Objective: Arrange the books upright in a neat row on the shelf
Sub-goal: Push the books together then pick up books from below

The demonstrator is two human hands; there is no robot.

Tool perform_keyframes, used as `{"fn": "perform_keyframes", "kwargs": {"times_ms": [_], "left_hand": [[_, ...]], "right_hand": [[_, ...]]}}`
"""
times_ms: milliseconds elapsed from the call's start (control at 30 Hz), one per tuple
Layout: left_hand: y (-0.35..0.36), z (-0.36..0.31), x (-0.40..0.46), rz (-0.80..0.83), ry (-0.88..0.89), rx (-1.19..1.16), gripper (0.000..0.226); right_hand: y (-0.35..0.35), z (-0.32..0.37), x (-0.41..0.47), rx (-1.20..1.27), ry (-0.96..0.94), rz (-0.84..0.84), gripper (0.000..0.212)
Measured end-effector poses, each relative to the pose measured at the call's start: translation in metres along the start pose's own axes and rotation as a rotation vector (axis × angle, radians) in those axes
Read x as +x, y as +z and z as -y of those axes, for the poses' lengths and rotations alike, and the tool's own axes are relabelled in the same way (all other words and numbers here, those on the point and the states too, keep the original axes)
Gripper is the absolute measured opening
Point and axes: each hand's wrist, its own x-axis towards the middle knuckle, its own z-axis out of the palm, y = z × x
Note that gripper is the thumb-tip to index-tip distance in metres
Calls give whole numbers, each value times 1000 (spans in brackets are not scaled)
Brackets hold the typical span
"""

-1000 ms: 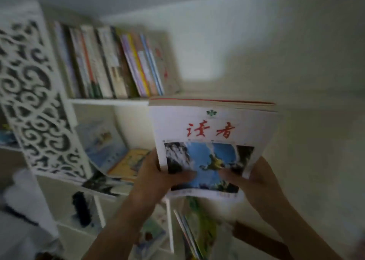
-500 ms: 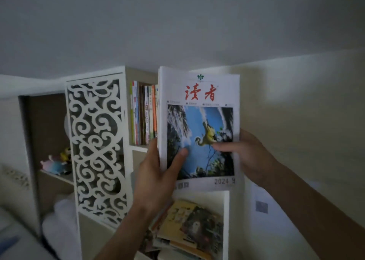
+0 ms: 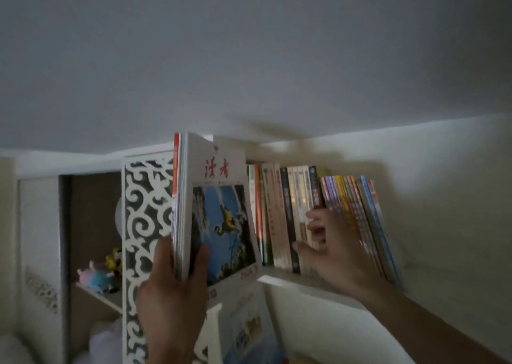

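Observation:
My left hand [image 3: 173, 289] grips a small stack of magazines [image 3: 221, 219] from below, thumb across the front cover. That cover is white with red characters and a blue picture, and the stack stands upright at the left end of the top shelf [image 3: 299, 279]. A row of books [image 3: 318, 219] stands on that shelf to the right; its rightmost thin ones lean. My right hand [image 3: 335, 250] rests against the spines in the middle of the row, fingers partly bent; its grip is unclear.
A white fretwork side panel [image 3: 146, 225] stands left of the magazines. Soft toys [image 3: 99, 275] sit on a lower shelf further left. Another book [image 3: 249, 327] lies in the compartment below. The wall rises on the right and the ceiling hangs close above.
My right hand has let go of the magazines and moved right onto the row of books. My left hand now holds the stack alone, turned more edge-on toward the shelf.

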Motion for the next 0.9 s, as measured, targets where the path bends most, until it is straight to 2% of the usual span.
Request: {"fn": "perform_keyframes", "kwargs": {"times_ms": [100,233,367,600,800,900], "left_hand": [[4,12,8,-1,20,45,30],[9,25,10,-25,37,52,29],[12,35,16,-43,21,63,28],[3,52,27,-67,60,116,28],[6,56,30,-101,83,126,33],[10,54,32,-115,80,127,34]], "right_hand": [[19,12,8,-53,-129,7,50],[50,30,17,-139,-310,58,51],[72,45,34,-205,-363,79,54],[40,74,110,-530,-503,-60,50],[17,108,180,-779,-506,194,47],[27,104,198,-771,-497,360,48]]}}
